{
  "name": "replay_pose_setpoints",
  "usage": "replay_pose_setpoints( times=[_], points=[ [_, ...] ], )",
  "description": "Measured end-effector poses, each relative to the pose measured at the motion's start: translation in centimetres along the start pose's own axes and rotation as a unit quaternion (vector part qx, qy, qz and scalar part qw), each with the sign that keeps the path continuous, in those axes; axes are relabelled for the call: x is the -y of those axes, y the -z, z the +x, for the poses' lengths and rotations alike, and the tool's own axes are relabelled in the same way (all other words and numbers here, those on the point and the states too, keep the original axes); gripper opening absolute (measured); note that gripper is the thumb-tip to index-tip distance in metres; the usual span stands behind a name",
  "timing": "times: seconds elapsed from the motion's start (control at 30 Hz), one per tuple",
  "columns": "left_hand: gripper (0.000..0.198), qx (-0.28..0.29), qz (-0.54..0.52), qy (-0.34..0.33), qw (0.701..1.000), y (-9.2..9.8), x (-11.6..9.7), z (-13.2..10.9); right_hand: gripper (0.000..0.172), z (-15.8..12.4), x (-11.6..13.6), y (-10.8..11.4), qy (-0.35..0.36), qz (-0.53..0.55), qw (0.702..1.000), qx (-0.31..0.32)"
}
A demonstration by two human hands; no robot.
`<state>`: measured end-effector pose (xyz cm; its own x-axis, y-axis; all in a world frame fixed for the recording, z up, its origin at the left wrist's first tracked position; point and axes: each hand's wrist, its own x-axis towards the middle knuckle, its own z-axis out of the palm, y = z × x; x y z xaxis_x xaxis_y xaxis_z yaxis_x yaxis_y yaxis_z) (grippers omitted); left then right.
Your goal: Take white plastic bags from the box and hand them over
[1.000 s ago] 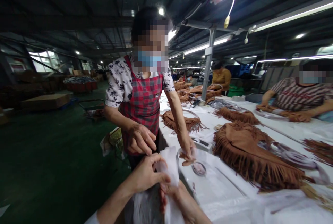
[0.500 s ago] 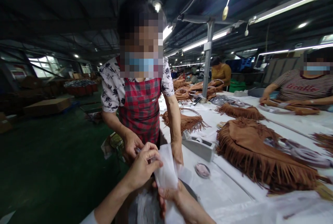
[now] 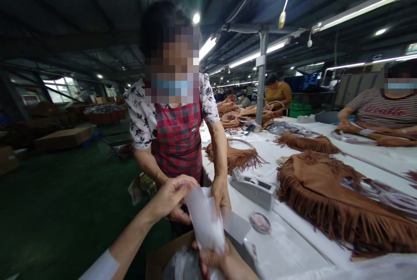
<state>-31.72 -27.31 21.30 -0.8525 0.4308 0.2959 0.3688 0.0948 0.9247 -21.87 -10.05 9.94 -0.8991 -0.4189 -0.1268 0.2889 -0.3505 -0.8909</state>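
Observation:
A thin white translucent sheet point(image 3: 205, 221), folded into a strip, stretches between my hands. Its upper left corner is pinched in the closed fingers of my left hand point(image 3: 172, 196). Lower down, my right hand point(image 3: 216, 259) is closed round the other end, thumb on top. Across from me, a co-worker's hand point(image 3: 221, 195) touches the upper right part of the sheet. The co-worker's other hand point(image 3: 181, 215) is partly behind my left hand, so what it holds is hidden. Under my hands, a cardboard box point(image 3: 156, 260) contains crumpled clear plastic point(image 3: 182, 265).
On the white table point(image 3: 293, 236) to my right are a grey tape dispenser point(image 3: 254, 189), a small round dish point(image 3: 260, 222) and brown fringed bags point(image 3: 312, 184). The co-worker in a checked apron point(image 3: 179, 136) stands directly opposite. Another person point(image 3: 384, 115) handles a brown bag across the table.
My left hand has moved slightly left and up, drawing out the sheet's corner. The co-worker's right-side hand has come onto the sheet. My view has shifted slightly, showing more of the box.

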Motion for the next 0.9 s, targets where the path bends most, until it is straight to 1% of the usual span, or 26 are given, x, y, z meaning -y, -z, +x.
replay_pose_setpoints(
  times=[0.03, 0.07, 0.1, 0.13, 0.17, 0.2, 0.23, 0.3, 0.33, 0.4, 0.43, 0.5, 0.53, 0.6, 0.67, 0.73, 0.77, 0.8, 0.83, 0.9],
  points=[
    [0.027, -0.062, -0.049, -0.012, 0.997, 0.3, 0.1, -0.6, 0.052, 0.1, -0.1, 0.0, 0.007, 0.003, 1.0, 0.003],
    [0.029, -0.136, -0.104, -0.022, 0.985, 0.6, 0.4, -1.4, 0.052, 0.1, -0.2, 0.0, 0.014, 0.008, 1.0, 0.007],
    [0.031, -0.206, -0.16, -0.027, 0.965, 0.8, 1.0, -2.5, 0.052, 0.2, -0.2, 0.0, 0.019, 0.014, 1.0, 0.01],
    [0.033, -0.26, -0.212, -0.025, 0.942, 0.8, 2.0, -3.8, 0.053, 0.3, -0.3, -0.1, 0.023, 0.022, 0.999, 0.011],
    [0.035, -0.291, -0.256, -0.011, 0.922, 0.7, 3.3, -5.2, 0.053, 0.3, -0.3, -0.3, 0.025, 0.032, 0.999, 0.011],
    [0.036, -0.299, -0.29, 0.018, 0.909, 0.4, 4.9, -6.7, 0.053, 0.4, -0.3, -0.5, 0.024, 0.041, 0.999, 0.008],
    [0.039, -0.292, -0.314, 0.06, 0.901, -0.2, 6.5, -8.1, 0.052, 0.4, -0.3, -0.8, 0.021, 0.05, 0.999, 0.002],
    [0.048, -0.3, -0.368, 0.144, 0.868, -1.9, 9.3, -10.3, 0.048, 0.5, -0.2, -1.4, 0.015, 0.055, 0.998, -0.018],
    [0.052, -0.275, -0.398, 0.175, 0.858, -2.9, 10.2, -11.0, 0.044, 0.7, -0.1, -1.7, 0.016, 0.051, 0.998, -0.03],
    [0.062, -0.196, -0.45, 0.191, 0.85, -5.0, 11.2, -11.3, 0.036, 1.1, 0.2, -2.4, 0.022, 0.036, 0.998, -0.055],
    [0.064, -0.152, -0.473, 0.188, 0.847, -5.9, 11.3, -11.1, 0.033, 1.6, 0.3, -2.6, 0.026, 0.033, 0.997, -0.068],
    [0.064, -0.099, -0.503, 0.181, 0.839, -7.1, 11.4, -10.1, 0.028, 2.8, 0.7, -2.9, 0.038, 0.027, 0.994, -0.098],
    [0.061, -0.083, -0.505, 0.181, 0.84, -7.4, 11.4, -9.6, 0.026, 3.5, 0.9, -2.9, 0.046, 0.021, 0.993, -0.111],
    [0.053, -0.042, -0.484, 0.189, 0.853, -7.4, 11.9, -8.8, 0.019, 5.2, 1.4, -2.9, 0.062, 0.005, 0.991, -0.117],
    [0.043, 0.03, -0.444, 0.222, 0.867, -7.0, 12.5, -8.4, 0.013, 7.1, 2.0, -2.8, 0.063, -0.002, 0.992, -0.105],
    [0.033, 0.116, -0.411, 0.264, 0.865, -6.5, 13.0, -8.3, 0.012, 8.9, 2.9, -2.8, 0.057, 0.006, 0.994, -0.096],
    [0.03, 0.149, -0.396, 0.277, 0.863, -6.4, 13.3, -8.4, 0.013, 9.8, 3.4, -2.8, 0.056, 0.008, 0.994, -0.095],
    [0.028, 0.165, -0.382, 0.281, 0.865, -6.4, 13.6, -8.4, 0.014, 10.7, 3.9, -2.8, 0.056, 0.009, 0.994, -0.093],
    [0.026, 0.162, -0.37, 0.278, 0.872, -6.6, 14.1, -8.6, 0.015, 11.6, 4.4, -2.8, 0.056, 0.009, 0.994, -0.088],
    [0.025, 0.121, -0.343, 0.268, 0.892, -7.3, 15.5, -9.1, 0.017, 13.3, 5.2, -2.6, 0.054, 0.005, 0.995, -0.079]
  ],
)
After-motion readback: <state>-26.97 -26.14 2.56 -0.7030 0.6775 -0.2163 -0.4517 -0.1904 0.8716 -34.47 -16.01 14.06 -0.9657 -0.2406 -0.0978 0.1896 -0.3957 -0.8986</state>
